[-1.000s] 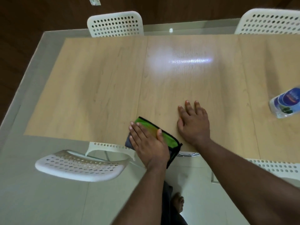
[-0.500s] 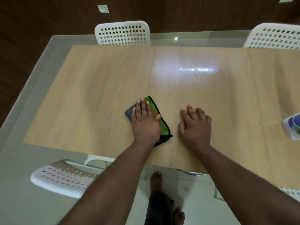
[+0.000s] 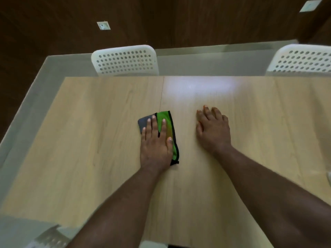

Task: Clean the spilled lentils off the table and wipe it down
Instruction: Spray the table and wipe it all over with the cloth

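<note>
Since half a second ago the left hand (image 3: 155, 140) has pushed the folded green and grey cleaning cloth (image 3: 170, 129) farther from the near edge, toward the middle of the wooden table (image 3: 89, 140), and the water bottle has slid out of sight at the right. The fingers lie flat and slightly spread, pressing the cloth down. Just beside it, the right hand (image 3: 213, 129) rests palm-down on bare wood, fingers straight and close together. Broad open tabletop stretches left and beyond both hands. Two white perforated chairs (image 3: 125, 59) stand at the far edge.
</note>
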A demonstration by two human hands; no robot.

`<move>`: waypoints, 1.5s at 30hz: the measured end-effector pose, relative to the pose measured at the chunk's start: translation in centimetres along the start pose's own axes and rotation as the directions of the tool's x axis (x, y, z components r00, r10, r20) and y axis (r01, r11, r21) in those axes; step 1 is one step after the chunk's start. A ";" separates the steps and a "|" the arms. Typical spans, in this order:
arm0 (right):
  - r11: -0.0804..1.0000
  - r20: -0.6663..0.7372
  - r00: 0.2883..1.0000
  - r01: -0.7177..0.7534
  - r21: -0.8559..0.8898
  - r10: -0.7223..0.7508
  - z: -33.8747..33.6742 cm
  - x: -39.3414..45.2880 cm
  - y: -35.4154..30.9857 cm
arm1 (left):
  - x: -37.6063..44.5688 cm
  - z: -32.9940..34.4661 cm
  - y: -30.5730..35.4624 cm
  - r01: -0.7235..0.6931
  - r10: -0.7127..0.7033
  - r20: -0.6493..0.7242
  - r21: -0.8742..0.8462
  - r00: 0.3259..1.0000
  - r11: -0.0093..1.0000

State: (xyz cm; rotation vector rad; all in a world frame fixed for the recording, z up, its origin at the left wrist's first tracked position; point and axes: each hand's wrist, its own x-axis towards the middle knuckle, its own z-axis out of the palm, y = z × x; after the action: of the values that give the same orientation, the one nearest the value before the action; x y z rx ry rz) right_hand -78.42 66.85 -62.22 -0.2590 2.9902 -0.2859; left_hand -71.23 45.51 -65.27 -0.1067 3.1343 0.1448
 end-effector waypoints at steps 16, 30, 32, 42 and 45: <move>0.993 -0.069 0.993 -0.086 0.075 0.091 1.1 2.9 1.8 | 19.2 -1.6 5.7 -0.327 0.325 0.101 0.007 0.940 0.945; 0.993 -0.167 0.980 -0.103 0.055 0.110 1.9 3.2 1.9 | 25.2 -2.2 4.8 -0.358 0.353 0.121 0.029 0.928 0.933; 0.982 -0.223 0.959 -0.154 0.106 0.174 1.9 3.3 2.0 | 24.6 -1.9 7.7 -0.413 0.407 0.125 0.020 0.905 0.911; 0.965 -0.268 0.937 -0.172 0.199 0.223 1.3 -4.3 7.9 | 6.8 -3.0 3.0 -0.682 0.694 0.170 -0.131 0.700 0.720; 0.993 -0.226 0.967 -0.102 0.065 0.114 1.6 -9.5 10.3 | 9.2 -3.3 -0.9 -0.567 0.571 0.158 -0.074 0.805 0.820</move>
State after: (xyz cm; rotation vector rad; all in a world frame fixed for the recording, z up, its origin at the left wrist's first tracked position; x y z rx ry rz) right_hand -70.57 78.22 -64.79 -0.0600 3.2034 -0.4090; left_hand -80.39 43.69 -62.15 0.8132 2.8766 0.1756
